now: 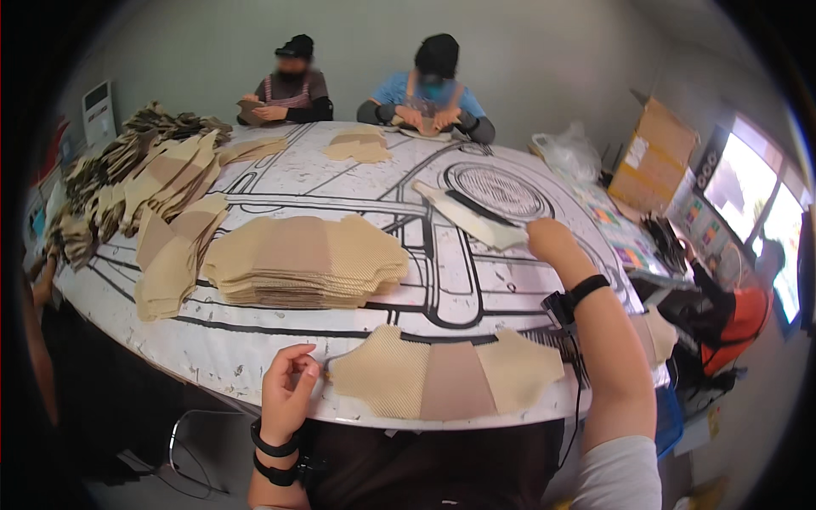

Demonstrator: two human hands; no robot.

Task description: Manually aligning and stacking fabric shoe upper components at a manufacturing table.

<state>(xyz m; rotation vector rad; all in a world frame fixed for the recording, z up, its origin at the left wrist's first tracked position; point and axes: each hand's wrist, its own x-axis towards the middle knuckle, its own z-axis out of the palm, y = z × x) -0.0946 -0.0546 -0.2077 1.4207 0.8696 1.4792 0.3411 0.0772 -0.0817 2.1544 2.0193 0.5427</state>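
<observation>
A tan mesh fabric piece [463, 376] with a brownish middle panel lies flat along the table's near edge. Just left of it is my left hand [291, 387], fingers curled toward the thumb; whatever they may hold is hidden. My right hand [551, 241] reaches across the table and is closed on the right end of a long pale flat strip [472, 219]. A black strip [484, 208] runs along the pale one's far side. Between my hands and the far side sits a neat stack of similar fabric pieces [306, 259].
Folded pieces [174, 263] and a large fabric heap [157, 174] cover the table's left. Two people sit opposite, handling pieces; another [748, 306] works at right. A cardboard box [653, 161] and plastic bag [568, 155] stand at the back right. The table [357, 327] has black line drawings.
</observation>
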